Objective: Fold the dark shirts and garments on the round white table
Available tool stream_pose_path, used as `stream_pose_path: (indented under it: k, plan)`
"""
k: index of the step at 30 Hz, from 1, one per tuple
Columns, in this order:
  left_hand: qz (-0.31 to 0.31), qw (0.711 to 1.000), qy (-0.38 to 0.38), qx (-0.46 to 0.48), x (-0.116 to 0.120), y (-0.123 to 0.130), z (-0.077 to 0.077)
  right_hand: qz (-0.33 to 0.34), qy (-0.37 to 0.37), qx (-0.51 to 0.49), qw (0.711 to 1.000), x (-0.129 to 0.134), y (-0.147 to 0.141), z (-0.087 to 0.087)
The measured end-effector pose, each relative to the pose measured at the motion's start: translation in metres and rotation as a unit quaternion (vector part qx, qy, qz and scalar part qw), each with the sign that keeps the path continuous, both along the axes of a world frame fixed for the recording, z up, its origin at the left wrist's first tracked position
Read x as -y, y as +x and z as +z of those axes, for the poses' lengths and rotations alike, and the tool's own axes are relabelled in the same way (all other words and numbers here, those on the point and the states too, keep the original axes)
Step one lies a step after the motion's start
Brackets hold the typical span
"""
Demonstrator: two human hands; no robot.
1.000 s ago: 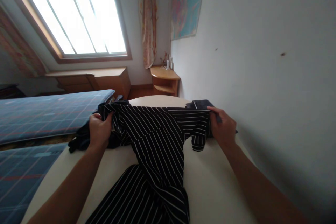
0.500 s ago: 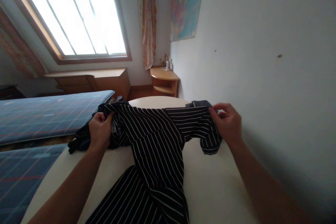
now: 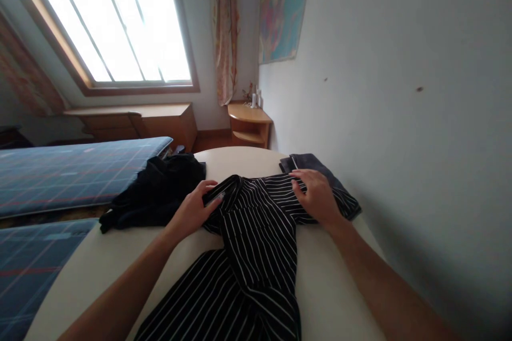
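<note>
A black garment with thin white stripes (image 3: 260,240) lies stretched across the pale round table, its lower part running toward me. My left hand (image 3: 194,210) is at its upper left, by the neckline, with thumb and fingers either side of the dark cloth edge. Over the sleeve on the right, my right hand (image 3: 316,197) rests with its fingers apart, not pinching the cloth. That sleeve reaches toward the table's right edge. Folded dark grey cloth (image 3: 310,162) lies just behind it.
A heap of dark clothing (image 3: 160,189) lies at the table's (image 3: 228,155) left edge. Beside the table are blue plaid mattresses (image 3: 80,170). A white wall (image 3: 400,133) rises close on the right. A corner shelf (image 3: 250,113) stands beyond the table.
My left hand has moved right, bringing the garment's left side inward and uncovering the dark heap. My right hand has let go of the sleeve end and moved left; the sleeve now lies extended.
</note>
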State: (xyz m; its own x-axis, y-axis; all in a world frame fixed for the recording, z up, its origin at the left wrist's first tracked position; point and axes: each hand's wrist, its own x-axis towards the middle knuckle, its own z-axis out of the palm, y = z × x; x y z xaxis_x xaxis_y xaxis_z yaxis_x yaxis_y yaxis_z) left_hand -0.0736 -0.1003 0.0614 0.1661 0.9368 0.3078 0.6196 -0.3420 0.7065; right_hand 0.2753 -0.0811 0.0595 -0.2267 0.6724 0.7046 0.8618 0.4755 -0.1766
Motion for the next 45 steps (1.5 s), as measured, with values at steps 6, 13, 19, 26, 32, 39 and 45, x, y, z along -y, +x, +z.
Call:
stream_pose_path:
  k: [6, 13, 19, 26, 32, 39, 45]
  plan:
    - [-0.095, 0.993, -0.014, -0.071, 0.016, 0.016, 0.012, 0.127, -0.042, 0.036, 0.99, 0.025, -0.051, -0.004]
    - [-0.172, 0.975, -0.008, -0.141, 0.03, 0.028, 0.018, 0.204, -0.067, 0.093, 0.972, 0.031, -0.071, -0.015]
    - [-0.073, 0.992, -0.002, -0.101, 0.02, 0.013, 0.02, 0.101, -0.059, 0.007, 0.993, 0.017, -0.054, -0.014]
    - [-0.013, 0.973, -0.069, -0.219, 0.004, -0.008, -0.011, -0.06, -0.001, -0.137, 0.989, 0.001, -0.004, -0.003]
    - [0.001, 0.95, -0.049, -0.308, 0.006, -0.007, -0.02, -0.08, -0.002, -0.132, 0.988, -0.006, 0.012, -0.005]
    - [0.084, 0.945, -0.076, -0.306, 0.005, -0.007, -0.004, -0.078, -0.028, -0.129, 0.988, -0.007, 0.01, -0.009]
    - [0.26, 0.946, 0.028, -0.191, -0.025, -0.042, 0.038, -0.051, -0.018, -0.186, 0.981, -0.012, 0.009, -0.012]
